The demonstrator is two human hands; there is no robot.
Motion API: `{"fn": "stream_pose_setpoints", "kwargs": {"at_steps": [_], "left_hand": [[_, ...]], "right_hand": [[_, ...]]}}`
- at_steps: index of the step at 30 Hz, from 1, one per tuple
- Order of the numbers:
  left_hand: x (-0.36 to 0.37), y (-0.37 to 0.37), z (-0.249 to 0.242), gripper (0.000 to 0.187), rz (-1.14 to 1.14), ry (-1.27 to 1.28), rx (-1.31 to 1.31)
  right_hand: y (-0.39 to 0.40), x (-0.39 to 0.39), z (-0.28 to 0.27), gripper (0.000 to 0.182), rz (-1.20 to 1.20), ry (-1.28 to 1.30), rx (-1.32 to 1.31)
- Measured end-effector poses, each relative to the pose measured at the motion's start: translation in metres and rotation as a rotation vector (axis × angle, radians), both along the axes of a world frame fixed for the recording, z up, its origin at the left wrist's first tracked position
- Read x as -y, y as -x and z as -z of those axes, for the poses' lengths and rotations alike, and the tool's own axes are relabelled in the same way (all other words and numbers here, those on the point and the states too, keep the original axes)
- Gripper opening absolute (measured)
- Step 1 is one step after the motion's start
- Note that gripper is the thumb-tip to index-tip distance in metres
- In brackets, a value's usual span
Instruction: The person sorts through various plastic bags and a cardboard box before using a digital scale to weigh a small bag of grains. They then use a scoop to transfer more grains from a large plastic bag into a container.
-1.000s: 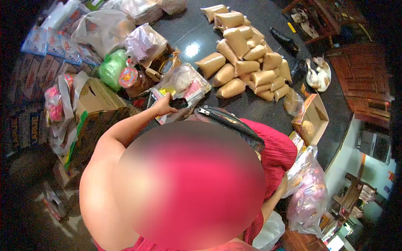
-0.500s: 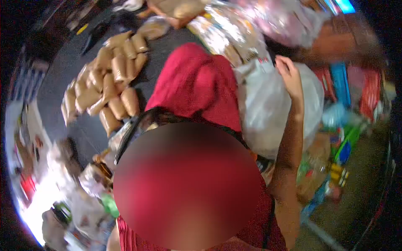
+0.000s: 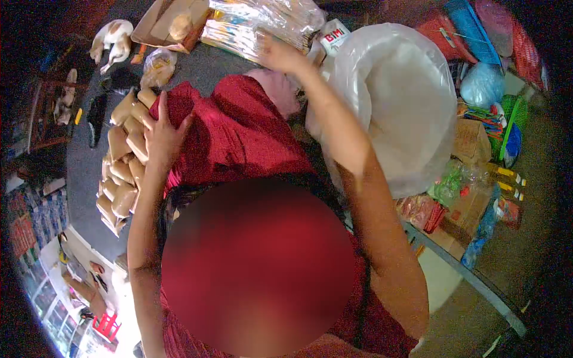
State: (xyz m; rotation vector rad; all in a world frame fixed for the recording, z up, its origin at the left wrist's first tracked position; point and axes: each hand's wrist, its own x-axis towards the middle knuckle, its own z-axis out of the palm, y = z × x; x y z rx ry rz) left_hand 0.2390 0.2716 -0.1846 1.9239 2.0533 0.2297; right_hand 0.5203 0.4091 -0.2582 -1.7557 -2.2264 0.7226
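Note:
My left hand [image 3: 164, 132] rests with spread fingers on the red cloth [image 3: 239, 131] over my lap, beside a pile of filled brown packets [image 3: 122, 170] on the dark surface. Reaching forward, my right hand [image 3: 277, 53] is blurred, at the edge of clear plastic packages [image 3: 239, 33]; what its fingers do is not clear. A big white plastic-lined sack [image 3: 406, 107] stands open at the right, by my right forearm, and its pale inside shows.
A cat [image 3: 113, 42] lies at the top left, near a cardboard box [image 3: 158, 24] with something orange-tan in it. Blue baskets [image 3: 471, 30], a light blue bag [image 3: 482, 85] and a green basket [image 3: 514, 122] are at the right.
My left hand has come into view on the red cloth. My right hand has moved left, from the white sack to the plastic packages. The sack's wide mouth now shows, and the view has shifted.

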Motion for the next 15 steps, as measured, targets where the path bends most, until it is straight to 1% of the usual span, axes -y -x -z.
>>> {"fn": "stream_pose_setpoints", "kwargs": {"at_steps": [1,2,4,6,8,11,12,15], "left_hand": [[-0.008,-0.008,-0.006,0.072,-0.123,0.047,-0.162],[-0.012,-0.005,-0.001,0.072,-0.119,0.045,-0.164],[-0.012,0.005,0.017,0.072,-0.052,-0.182,-0.132],[-0.011,0.000,0.016,0.072,-0.093,-0.163,-0.151],[-0.010,-0.004,0.012,0.072,-0.147,-0.106,-0.179],[-0.013,-0.001,0.007,0.071,-0.138,-0.124,-0.163],[-0.013,0.001,0.007,0.071,-0.132,-0.127,-0.171],[-0.013,0.006,0.008,0.070,-0.136,-0.106,-0.129]], "right_hand": [[0.005,0.005,0.037,0.029,0.020,0.001,0.076],[0.004,0.016,0.070,0.029,0.103,0.028,-0.031],[0.001,0.038,0.134,0.028,0.269,0.060,-0.260],[-0.007,0.049,0.174,0.027,0.296,0.182,-0.326],[-0.012,0.055,0.199,0.026,0.255,0.330,-0.289],[-0.013,0.064,0.219,0.025,0.228,0.400,-0.210],[-0.011,0.065,0.224,0.024,0.223,0.365,-0.175],[-0.009,0.056,0.231,0.023,0.208,0.129,-0.075]]}}
